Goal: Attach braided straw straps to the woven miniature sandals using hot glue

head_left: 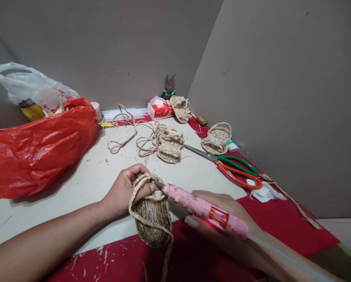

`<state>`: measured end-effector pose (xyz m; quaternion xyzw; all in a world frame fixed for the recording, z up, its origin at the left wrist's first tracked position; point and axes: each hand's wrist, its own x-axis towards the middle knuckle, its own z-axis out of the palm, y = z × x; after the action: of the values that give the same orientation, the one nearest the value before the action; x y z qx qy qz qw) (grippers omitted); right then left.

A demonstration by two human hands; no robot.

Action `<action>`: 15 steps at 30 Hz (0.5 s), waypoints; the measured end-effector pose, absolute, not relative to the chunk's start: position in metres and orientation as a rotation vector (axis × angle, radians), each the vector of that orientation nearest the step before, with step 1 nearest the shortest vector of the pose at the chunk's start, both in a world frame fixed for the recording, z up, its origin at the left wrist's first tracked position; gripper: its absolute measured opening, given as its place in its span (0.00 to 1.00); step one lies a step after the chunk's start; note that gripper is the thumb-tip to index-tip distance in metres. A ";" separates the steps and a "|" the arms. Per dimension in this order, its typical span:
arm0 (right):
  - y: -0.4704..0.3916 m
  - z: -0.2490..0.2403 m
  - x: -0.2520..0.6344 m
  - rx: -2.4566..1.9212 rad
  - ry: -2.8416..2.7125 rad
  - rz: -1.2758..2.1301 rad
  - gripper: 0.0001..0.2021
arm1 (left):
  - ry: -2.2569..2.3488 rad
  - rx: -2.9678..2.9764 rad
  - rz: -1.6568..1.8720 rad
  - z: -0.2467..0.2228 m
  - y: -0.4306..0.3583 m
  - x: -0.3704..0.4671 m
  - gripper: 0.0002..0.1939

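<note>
A small slipper-shaped piece of braided straw [152, 223] hangs over the table's near edge, its sole side facing me. My left hand [125, 188] is closed on its upper end, the thumb pressed inside the rim. A loose braided cord runs round that end and trails down past the bottom. My right hand [216, 215] holds a pink glue gun [193, 201] with an orange window. The gun's metal nozzle points left and meets the straw rim beside my left thumb.
Several straw pieces [170, 147] and loose cord [128, 137] lie on the white board [105, 172]. Scissors [236, 166] with green and orange handles rest at the right. Red bag [43, 149], cup [96, 111], tissue pack [160, 109] and pliers [169, 86] stand farther back.
</note>
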<state>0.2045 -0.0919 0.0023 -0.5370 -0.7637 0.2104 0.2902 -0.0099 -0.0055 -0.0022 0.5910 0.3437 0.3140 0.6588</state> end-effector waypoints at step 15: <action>-0.095 0.010 0.197 -1.471 -2.031 0.490 0.18 | 0.817 1.349 0.701 -0.002 -0.006 -0.011 0.11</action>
<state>0.1972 -0.0952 0.0103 -0.5512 -0.7609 0.1835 0.2890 -0.0105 -0.0063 -0.0025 0.5939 0.3595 0.3086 0.6502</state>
